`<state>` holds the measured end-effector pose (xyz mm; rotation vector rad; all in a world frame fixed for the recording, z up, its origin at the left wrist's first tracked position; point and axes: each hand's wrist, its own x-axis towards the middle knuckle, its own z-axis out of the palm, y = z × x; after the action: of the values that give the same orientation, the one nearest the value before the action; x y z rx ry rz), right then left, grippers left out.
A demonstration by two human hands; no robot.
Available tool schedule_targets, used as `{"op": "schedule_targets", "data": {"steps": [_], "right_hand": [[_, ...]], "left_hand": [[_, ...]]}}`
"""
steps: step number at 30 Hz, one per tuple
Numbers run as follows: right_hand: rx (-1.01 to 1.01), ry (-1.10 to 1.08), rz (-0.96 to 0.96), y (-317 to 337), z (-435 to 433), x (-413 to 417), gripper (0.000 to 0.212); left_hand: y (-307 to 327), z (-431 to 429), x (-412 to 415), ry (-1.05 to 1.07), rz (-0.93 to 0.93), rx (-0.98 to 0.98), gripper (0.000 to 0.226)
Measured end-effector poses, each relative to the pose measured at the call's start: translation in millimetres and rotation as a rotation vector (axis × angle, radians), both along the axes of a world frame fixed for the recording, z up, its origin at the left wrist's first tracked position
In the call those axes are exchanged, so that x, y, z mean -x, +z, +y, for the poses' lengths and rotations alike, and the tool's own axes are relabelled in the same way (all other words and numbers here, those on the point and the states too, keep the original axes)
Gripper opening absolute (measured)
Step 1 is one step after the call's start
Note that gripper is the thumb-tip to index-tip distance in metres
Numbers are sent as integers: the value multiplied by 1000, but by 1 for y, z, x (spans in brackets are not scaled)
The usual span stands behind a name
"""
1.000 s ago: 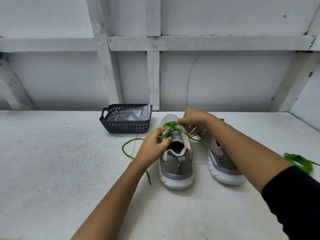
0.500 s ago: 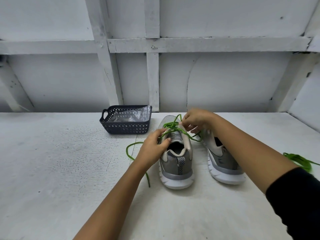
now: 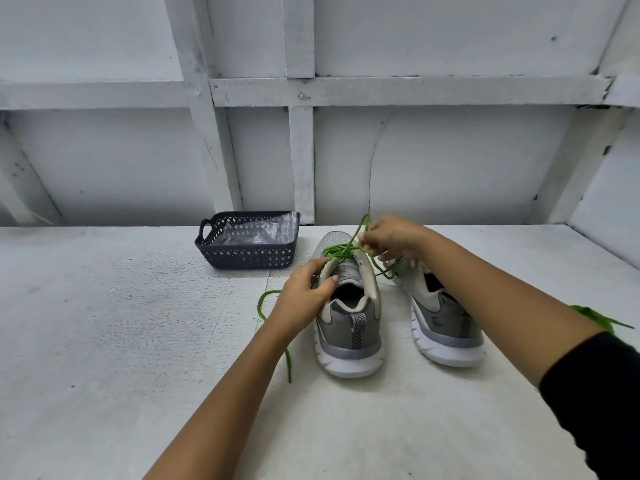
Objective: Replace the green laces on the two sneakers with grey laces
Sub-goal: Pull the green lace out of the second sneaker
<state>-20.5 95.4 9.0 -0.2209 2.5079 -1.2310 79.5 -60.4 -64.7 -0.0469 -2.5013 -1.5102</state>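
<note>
**Green lace lifted from the near sneaker**

On the grey mesh sneaker [image 3: 349, 327] with the white sole: left hand [image 3: 304, 292] curled round the collar, thumb at the tongue. Over its toe end, right hand [image 3: 388, 237] apart from the left, pinching a raised loop of thin green lace [image 3: 341, 251] that threads the front eyelets and trails left of that sneaker onto the white table [image 3: 104, 341]. Just right of it, a second grey sneaker [image 3: 446, 327]. Farther right, a bunched green lace [image 3: 595, 315]. Left and beyond, a dark perforated plastic basket [image 3: 247, 258].
</note>
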Motion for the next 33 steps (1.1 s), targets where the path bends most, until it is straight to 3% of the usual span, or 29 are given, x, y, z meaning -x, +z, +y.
{"op": "schedule_targets", "data": {"steps": [6,11,15,20,22,25,28,30,33], "right_hand": [[345,-330,69,10,0,15,28],[-56,4,-16,-4,-7,-5,30],[135,-166,-21,3,-5,5,34],[365,-411,160,37,17,19,28],[307,-337,67,32,17,15,34],[48,-98,-126,9,9,4,38],[-103,23,-69,-3,0,-2,35],[-82,-9,-14,-3,-4,1,33],[104,-214,45,7,-2,12,30]], "left_hand": [[-3,-1,2,3,-15,-7,39],[-2,-1,2,-5,1,-10,39],[-3,-1,2,-12,-4,-20,41],[-3,-1,2,-10,-6,-36,42],[-3,-2,2,-4,-9,-36,42],[-3,-2,1,-8,-10,-35,42],[-2,-1,2,-7,-6,-39,41],[-2,-1,2,-6,-6,-42,41],[-2,-1,1,-11,-7,-55,40]]}}
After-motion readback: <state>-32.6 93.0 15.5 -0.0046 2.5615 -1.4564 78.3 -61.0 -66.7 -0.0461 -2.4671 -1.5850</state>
